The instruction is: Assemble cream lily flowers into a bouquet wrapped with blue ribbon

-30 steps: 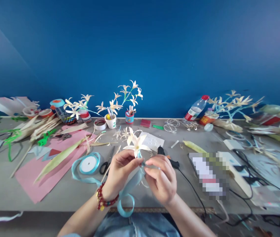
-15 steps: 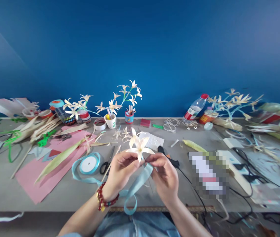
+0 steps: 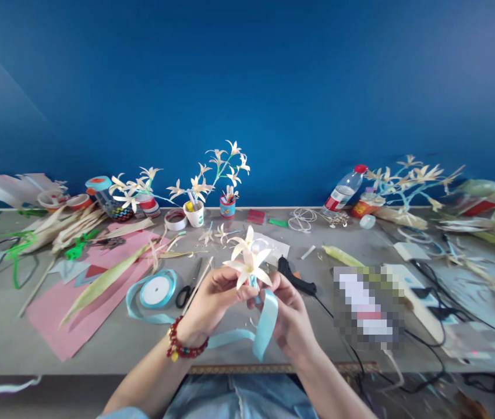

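My left hand [image 3: 213, 302], with a red bead bracelet at the wrist, pinches the stem just under a cream-white flower [image 3: 251, 266]. A second white bloom shows behind it. My right hand [image 3: 290, 311] closes on the light blue ribbon [image 3: 267, 326] beside the same stem. From there the ribbon hangs in a loop between my hands and trails left beneath my left wrist. The ribbon spool [image 3: 157, 289] lies flat on the table to the left. Fingers partly hide the stem.
Black scissors [image 3: 183, 296] and thin sticks lie left of my hands. A black glue gun [image 3: 295, 276] with its cord is at the right. Pink paper [image 3: 73, 308] covers the left side. White flower branches, cups and a bottle [image 3: 344, 191] stand along the blue wall.
The flower has tipped and turned slightly to the right. The ribbon loop has swung to the right and hangs nearer my right hand, whose fingers have shifted a little.
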